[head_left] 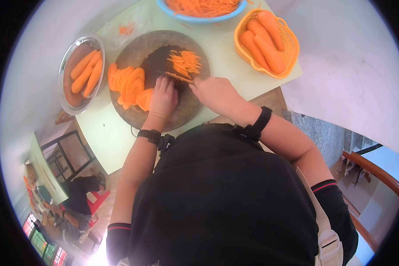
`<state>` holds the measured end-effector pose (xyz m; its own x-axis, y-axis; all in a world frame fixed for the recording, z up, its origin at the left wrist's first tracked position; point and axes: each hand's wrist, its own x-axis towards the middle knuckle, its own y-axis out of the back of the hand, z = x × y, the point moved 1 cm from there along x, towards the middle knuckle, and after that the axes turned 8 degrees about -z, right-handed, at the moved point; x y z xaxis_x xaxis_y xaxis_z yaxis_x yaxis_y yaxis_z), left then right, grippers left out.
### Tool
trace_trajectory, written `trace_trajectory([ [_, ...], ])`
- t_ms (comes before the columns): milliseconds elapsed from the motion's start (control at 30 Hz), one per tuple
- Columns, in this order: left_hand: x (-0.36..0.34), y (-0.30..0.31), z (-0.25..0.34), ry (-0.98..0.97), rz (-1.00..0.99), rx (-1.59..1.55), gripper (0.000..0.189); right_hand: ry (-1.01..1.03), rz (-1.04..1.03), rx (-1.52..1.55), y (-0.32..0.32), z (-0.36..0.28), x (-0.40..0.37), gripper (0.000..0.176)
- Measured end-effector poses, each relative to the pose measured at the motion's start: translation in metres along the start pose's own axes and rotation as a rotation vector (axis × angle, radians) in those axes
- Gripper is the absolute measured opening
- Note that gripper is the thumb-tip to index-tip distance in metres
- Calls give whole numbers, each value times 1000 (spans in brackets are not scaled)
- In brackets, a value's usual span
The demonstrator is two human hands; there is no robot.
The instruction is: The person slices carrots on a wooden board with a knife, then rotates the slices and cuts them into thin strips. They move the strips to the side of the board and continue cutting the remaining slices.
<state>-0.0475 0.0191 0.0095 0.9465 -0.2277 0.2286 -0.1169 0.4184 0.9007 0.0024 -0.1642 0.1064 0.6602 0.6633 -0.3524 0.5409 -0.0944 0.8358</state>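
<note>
The carrot stack [174, 76] lies mid chopping board [135, 49], pinned by the left hand's [162, 98] curled fingers, the right hand [217, 92] clenched on a knife [181, 79], with strips [186, 62] cut, fanned slices [128, 84] uncut, and whole carrots left: 4 in the orange basket [293, 46], 3 in the metal tray [65, 91].

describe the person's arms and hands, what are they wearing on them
The left hand and right hand are both bare, with no gloves. A black band wraps the left wrist, and a wider black strap circles the right forearm. The forearms are uncovered. Short black sleeves, each with a thin red stripe near the hem, end at the upper arms.
</note>
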Motion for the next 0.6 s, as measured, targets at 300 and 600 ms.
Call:
trace_trajectory([
  [300,0,-2,-1,5,-5,4,34,46,66,69,-10,-5,22,29],
  [600,4,4,2,0,20,-45,36,-69,65,196,-6,15,27,38],
])
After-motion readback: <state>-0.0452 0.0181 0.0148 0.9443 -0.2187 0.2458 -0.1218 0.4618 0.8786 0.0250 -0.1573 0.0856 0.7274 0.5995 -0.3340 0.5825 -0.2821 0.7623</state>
